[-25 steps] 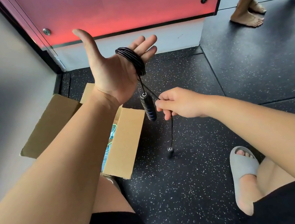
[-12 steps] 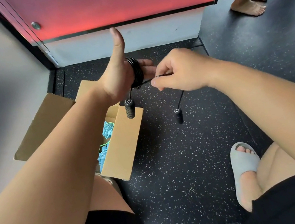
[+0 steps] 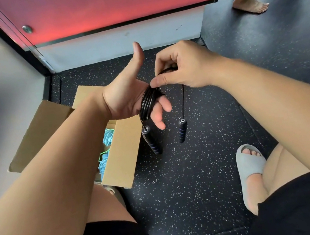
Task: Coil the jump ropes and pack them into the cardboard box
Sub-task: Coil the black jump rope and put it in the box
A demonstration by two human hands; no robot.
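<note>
A black jump rope (image 3: 147, 103) is wound in several loops around the fingers of my left hand (image 3: 126, 97), whose thumb points up. One black handle (image 3: 151, 141) hangs below that coil. My right hand (image 3: 180, 68) pinches the rope's free end just above the coil, and the second handle (image 3: 182, 130) dangles from it on a short length. The open cardboard box (image 3: 120, 160) stands on the floor under my left forearm, with blue and green ropes (image 3: 103, 158) inside.
The floor is dark speckled rubber. A grey wall stands at the left and a red panel (image 3: 110, 3) at the back. My knees and a grey slipper (image 3: 250, 165) are near the bottom. Another person's bare feet (image 3: 252, 4) stand at the far right.
My right hand has carried the free end up and over to the coil, wrapping more rope. The free length is shorter, and both handles hang close together.
</note>
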